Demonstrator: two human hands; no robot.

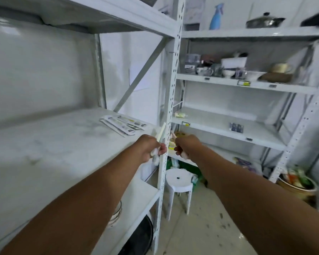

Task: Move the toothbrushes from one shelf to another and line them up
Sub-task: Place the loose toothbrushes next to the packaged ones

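Observation:
Several packaged toothbrushes lie side by side near the right end of the white left shelf. My left hand is closed around a pale, blurred toothbrush that sticks up past the shelf's front upright. My right hand is closed on a pinkish toothbrush, just right of that upright. Both hands hover close together at the corner between the two shelf units. A few more packets show behind my right hand on the lower right shelf, partly hidden.
A perforated white upright stands between my hands. The right shelf unit holds cups, bowls and boxes, a small packet and a dark box. A white stool stands on the floor below; a basket sits at the right.

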